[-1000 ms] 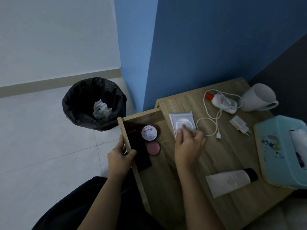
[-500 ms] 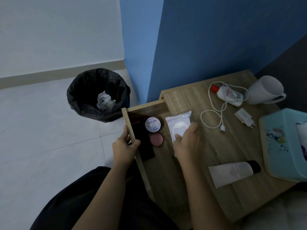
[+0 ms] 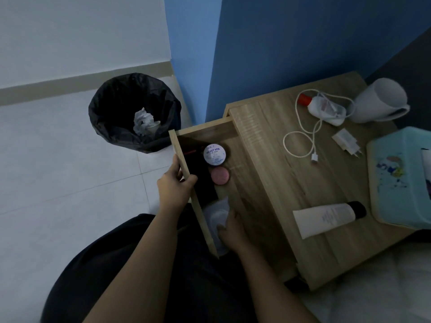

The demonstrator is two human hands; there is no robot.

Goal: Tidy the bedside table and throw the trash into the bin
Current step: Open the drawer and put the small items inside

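Our right hand (image 3: 229,226) grips the white wipes pack (image 3: 215,215) inside the pulled-out wooden drawer (image 3: 184,164), our left hand (image 3: 176,186) clasping its front; tube (image 3: 326,216), cable (image 3: 303,136), and charger (image 3: 346,142) beside it remain untidied.

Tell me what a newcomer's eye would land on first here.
The open drawer at centre, where the right hand presses a white wipes pack down while the left hand grips the drawer front. Then the black-lined bin on the floor at left, crumpled paper inside.
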